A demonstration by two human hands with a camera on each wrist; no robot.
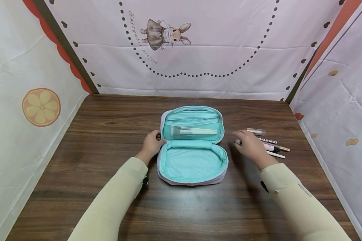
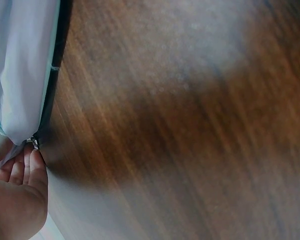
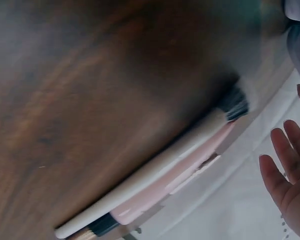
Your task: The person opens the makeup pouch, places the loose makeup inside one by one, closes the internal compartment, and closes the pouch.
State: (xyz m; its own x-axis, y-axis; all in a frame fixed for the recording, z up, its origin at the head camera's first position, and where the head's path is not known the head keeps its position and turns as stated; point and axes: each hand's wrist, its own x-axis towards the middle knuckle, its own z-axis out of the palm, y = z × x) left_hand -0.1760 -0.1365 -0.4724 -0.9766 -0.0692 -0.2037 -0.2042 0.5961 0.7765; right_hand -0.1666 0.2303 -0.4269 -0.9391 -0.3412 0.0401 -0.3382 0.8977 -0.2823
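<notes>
Plainly unzipped, a makeup bag [image 1: 193, 164] sits mid-table in the left hand's grip

The bag lies spread flat, lavender outside and turquoise within, its lid [image 1: 196, 112] folded back. Two pale-handled makeup brushes [image 1: 202, 131] lie along the lid's lining; the base holds nothing visible. The left hand [image 1: 152, 143] pinches the bag's left edge near the hinge, close to a zipper pull [image 2: 35, 143].

To the bag's right, the right hand [image 1: 251, 144] is over a cluster of cosmetics, its fingers spread apart and clamped on nothing. Below it lies a white-handled brush [image 3: 147, 172] with dark bristles, alongside a pink tube [image 1: 269, 147]; a clear-capped tube [image 1: 256, 131] and a gold-ended stick [image 1: 283, 148] lie near.

These pieces sit so close together that a careless pinch could catch two, or set the rounded tubes rolling across the wooden table [image 1: 108, 160]. Too firm a tug by the left hand might skew the bag or fold its soft lid over. Beyond, a rabbit-printed cloth [image 1: 199, 60] hangs behind.
</notes>
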